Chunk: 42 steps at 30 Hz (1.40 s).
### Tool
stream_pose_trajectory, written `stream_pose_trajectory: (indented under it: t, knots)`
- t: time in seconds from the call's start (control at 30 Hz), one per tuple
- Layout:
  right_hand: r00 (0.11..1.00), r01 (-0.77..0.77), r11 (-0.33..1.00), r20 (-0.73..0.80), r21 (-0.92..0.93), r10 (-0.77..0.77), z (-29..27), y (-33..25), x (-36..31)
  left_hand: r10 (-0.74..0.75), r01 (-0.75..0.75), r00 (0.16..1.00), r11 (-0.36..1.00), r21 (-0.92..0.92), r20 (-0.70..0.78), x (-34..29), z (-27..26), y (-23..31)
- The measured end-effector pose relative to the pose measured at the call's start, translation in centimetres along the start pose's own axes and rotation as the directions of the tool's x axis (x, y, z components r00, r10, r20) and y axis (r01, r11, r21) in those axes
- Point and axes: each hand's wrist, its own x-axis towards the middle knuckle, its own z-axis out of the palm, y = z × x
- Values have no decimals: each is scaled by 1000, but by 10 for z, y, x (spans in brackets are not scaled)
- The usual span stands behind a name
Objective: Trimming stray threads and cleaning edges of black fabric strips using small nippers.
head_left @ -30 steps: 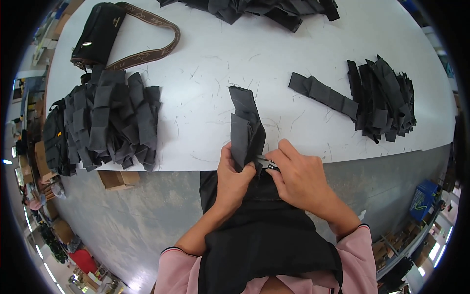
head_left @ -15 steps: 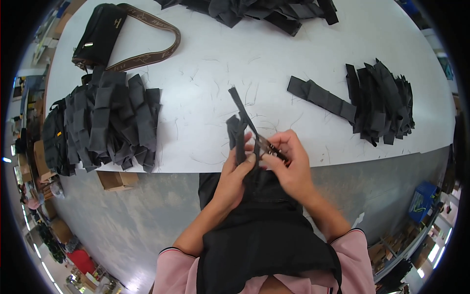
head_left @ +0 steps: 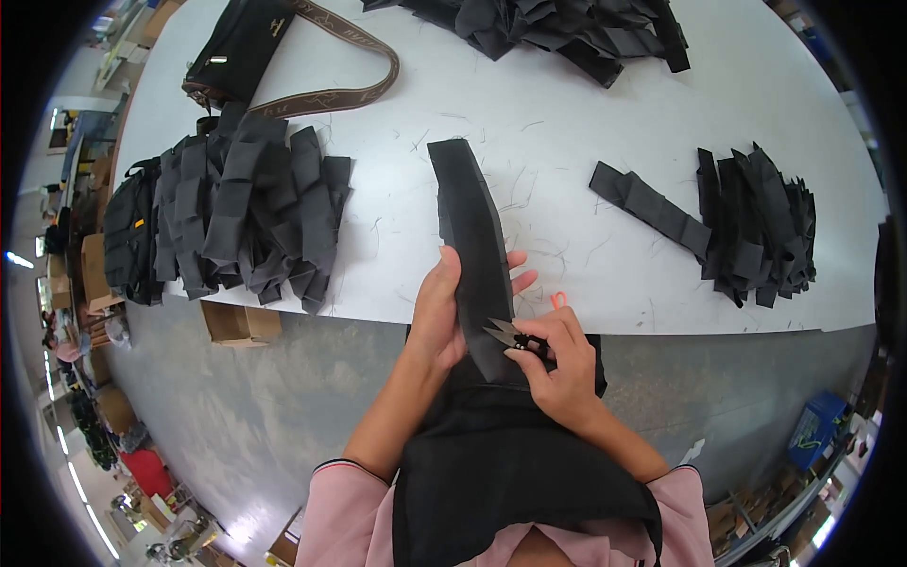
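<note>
At the far left you have a black backpack [head_left: 130, 231]. Just right of it, a big pile of dark gray cloth strips [head_left: 260, 194] hangs over the table edge, with a black bag [head_left: 241, 47] above it in the upper left of the frame. A brown box [head_left: 241, 325] is below the pile.

In the middle, your left hand [head_left: 437, 307] holds one long dark strip [head_left: 472, 222]. Your thumb is on its left side and two fingertips poke out on its right. The strip's long top part sticks up past your grip, over the white table [head_left: 567, 118]. Its short bottom end hangs below, in front of your black apron [head_left: 515, 444].

Your right hand [head_left: 564, 364] holds small scissors [head_left: 521, 342], blades apart. Their tips are over the strip's lower right part; you can't tell if they touch it. An orange loop [head_left: 558, 300] peeks out above that hand.

More strips [head_left: 557, 28] are at the top. On the right, a lone strip [head_left: 652, 203] leans toward another pile [head_left: 761, 227].
</note>
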Motion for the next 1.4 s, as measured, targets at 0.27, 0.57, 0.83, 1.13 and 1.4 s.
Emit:
stream_pose_trajectory:
  t: [0.27, 0.57, 0.83, 1.13, 1.4]
  knots:
    - [984, 177, 970, 62, -168, -168, -2, -6, 4, 9, -8, 1000, 998, -70, 23, -5, 2, 0]
    - [948, 300, 923, -33, -243, -317, -1, -1, 0, 24, -23, 999, 999, -31, 30, -7, 0, 0]
    - [945, 318, 910, 7, -267, -328, -1, -2, 1, 16, -12, 999, 996, -86, 46, -8, 1, 1]
    - [985, 155, 969, -42, -190, -166, -12, -4, 15, -11, 47, 984, 979, -198, 180, -10, -4, 0]
    - [973, 224, 957, -11, -186, -230, -6, -3, 31, -24, 43, 986, 992, -115, 166, -10, -7, -9]
